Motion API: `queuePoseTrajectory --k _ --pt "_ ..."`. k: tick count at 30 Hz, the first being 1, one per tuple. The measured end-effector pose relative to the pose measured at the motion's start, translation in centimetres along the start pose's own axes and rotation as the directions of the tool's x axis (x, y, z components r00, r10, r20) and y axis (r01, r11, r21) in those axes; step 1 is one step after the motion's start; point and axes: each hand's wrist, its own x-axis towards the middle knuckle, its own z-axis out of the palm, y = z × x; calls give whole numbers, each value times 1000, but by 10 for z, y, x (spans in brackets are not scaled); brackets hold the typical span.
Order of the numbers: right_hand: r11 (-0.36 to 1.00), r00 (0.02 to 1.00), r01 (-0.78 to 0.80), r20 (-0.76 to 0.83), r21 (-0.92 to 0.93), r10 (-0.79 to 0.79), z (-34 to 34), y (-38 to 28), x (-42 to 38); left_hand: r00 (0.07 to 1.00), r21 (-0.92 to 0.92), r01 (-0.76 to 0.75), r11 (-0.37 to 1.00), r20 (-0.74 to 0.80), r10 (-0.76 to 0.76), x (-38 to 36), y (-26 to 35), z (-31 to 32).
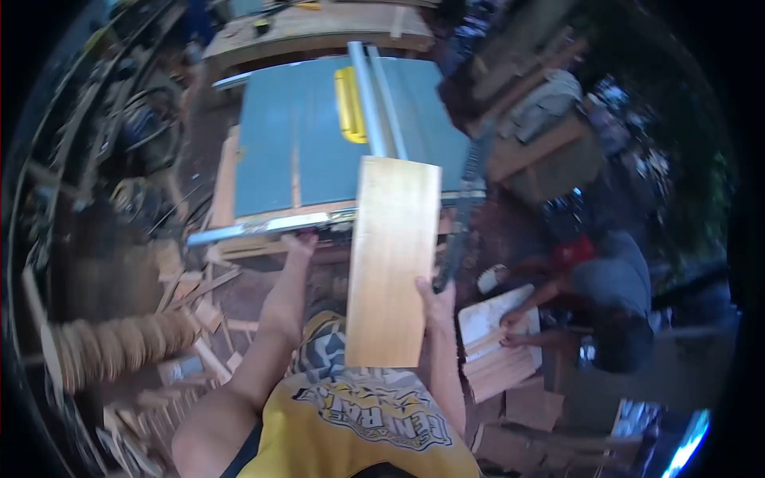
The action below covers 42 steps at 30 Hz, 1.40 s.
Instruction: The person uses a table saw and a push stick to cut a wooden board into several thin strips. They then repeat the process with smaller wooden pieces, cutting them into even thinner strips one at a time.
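Note:
A pale wooden board lies lengthwise in front of my body, its far end overlapping the near part of the blue saw table. My right hand grips the board's right edge near its lower end. A long dark strip runs from beside that hand towards the table's right side. My left hand reaches under the table's metal front rail, next to a small dark red part; its fingers are mostly hidden there. Beyond the board, a metal fence and a yellow guard sit on the table.
To the right, another person bends over a light board and wooden pieces. A row of round wooden discs lies at left, with wood offcuts around it. A wooden bench stands behind the saw table.

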Motion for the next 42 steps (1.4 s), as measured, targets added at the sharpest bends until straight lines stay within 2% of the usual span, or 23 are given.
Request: queuePoseTrajectory --k 1,2,4,5,7,8,9,13,18,22,23,24,25,26,27,28,30,31,34,36,37,40,42 --pt "990 994 110 20 -88 -109 -6 16 9 980 -167 -24 986 191 56 71 -15 -16" --pt "950 997 71 1 -304 -74 -5 16 13 996 -210 -20 977 79 37 36 -18 2" --pt "965 992 123 7 -231 -124 31 -15 7 992 -109 15 994 123 -1 27 -25 -3" --pt "913 999 20 44 -408 -2 29 -7 16 989 -23 27 999 146 -23 21 -25 -7" --pt "932 981 187 115 -310 -159 39 22 30 983 161 44 986 170 -71 20 -22 -16" --pt "936 951 305 107 -174 -290 50 31 38 982 238 48 970 167 -90 7 -18 -15" --pt "939 964 234 183 -253 -192 47 30 46 980 310 45 950 171 -102 5 -19 -18" --pt "942 958 275 141 -192 -250 59 17 51 975 460 56 886 165 -147 -23 4 -29" --pt "951 971 223 131 -214 -199 67 36 55 949 573 75 816 211 -236 -40 22 -30" --pt "932 963 257 147 -255 -225 63 44 54 877 631 66 773 334 -347 -87 25 -32" --pt "965 980 143 166 -219 -108 60 28 47 845 622 52 781 389 -366 -112 25 -38" --pt "978 974 188 143 -89 -174 64 48 52 815 596 21 803 455 -359 -144 28 -49" --pt "967 973 165 195 -192 -127 60 43 51 791 556 -25 831 520 -324 -181 30 -61" --pt "971 973 199 145 -131 -180 64 48 51 761 510 -67 857 582 -286 -218 31 -72" --pt "956 976 184 155 -227 -151 65 42 46 694 533 -177 828 664 -279 -216 34 -101" --pt "928 981 173 145 -329 -132 64 36 42 695 560 -306 770 684 -222 -238 24 -111" --pt "940 981 161 150 -299 -120 63 42 37 747 622 -531 576 664 -30 -304 -3 -102" --pt "932 984 153 138 -329 -112 63 48 36 663 594 -640 488 747 -40 -304 -6 -106" --pt "880 993 121 51 -459 -110 60 50 27 668 563 -660 498 742 47 -295 -16 -111" --pt "813 993 69 -35 -579 -109 60 31 10 640 564 -718 408 765 68 -276 -20 -112" --pt "738 970 173 -19 -652 -244 51 30 4 620 545 -741 392 780 88 -264 -25 -114" --pt "603 969 150 -5 -784 -246 21 17 -28 584 517 -787 337 801 133 -245 -39 -113" --pt "592 975 181 63 -785 -215 6 -8 -59 590 520 -782 343 795 142 -242 -44 -107"
